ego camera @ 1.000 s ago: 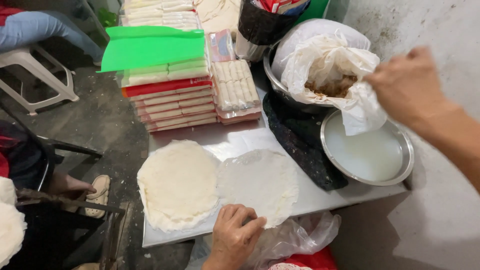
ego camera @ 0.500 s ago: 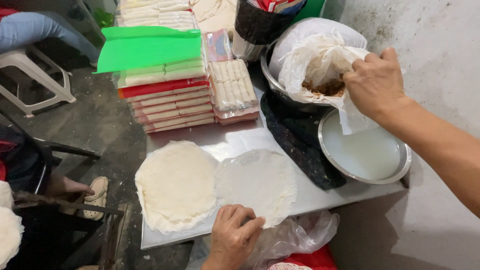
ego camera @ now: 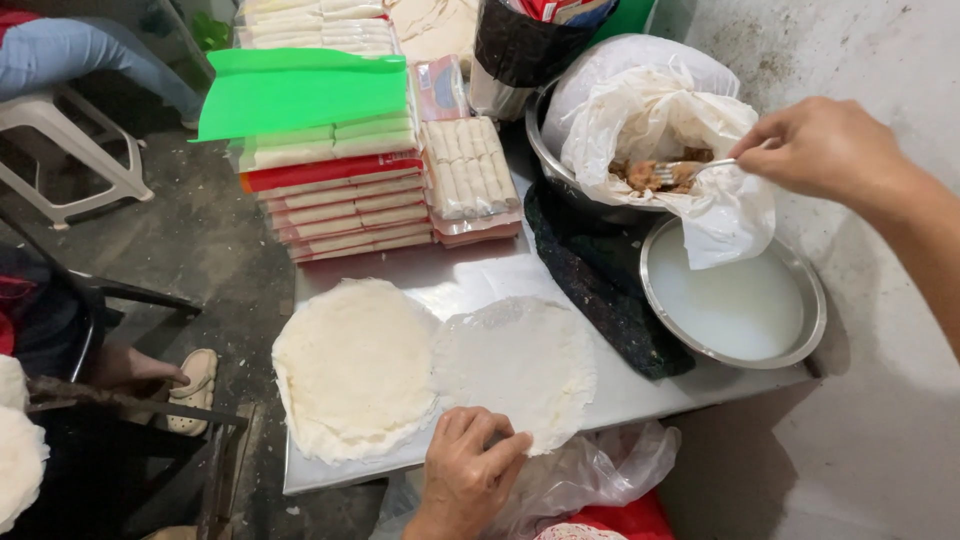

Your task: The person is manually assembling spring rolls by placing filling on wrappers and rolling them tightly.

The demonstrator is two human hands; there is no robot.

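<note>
My left hand (ego camera: 467, 468) presses its fingers on the near edge of a single thin round wrapper (ego camera: 517, 366) lying flat on the metal tabletop (ego camera: 460, 275). Left of it sits a stack of the same white wrappers (ego camera: 354, 366). My right hand (ego camera: 826, 146) holds a metal fork (ego camera: 690, 169) by its handle. The tines dip into brown filling (ego camera: 660, 172) inside a white plastic bag (ego camera: 650, 110) that lines a metal pot.
A shallow metal bowl of whitish liquid (ego camera: 733, 299) stands at the right, beside a dark cloth (ego camera: 590, 275). Stacked packets of rolled items (ego camera: 335, 190) with a green sheet (ego camera: 300, 90) fill the back. A white stool (ego camera: 70, 150) and a dark chair (ego camera: 120, 420) stand at the left.
My right hand has pulled back to the right of the bag and now holds a fork in the filling. My left hand stays on the wrapper.
</note>
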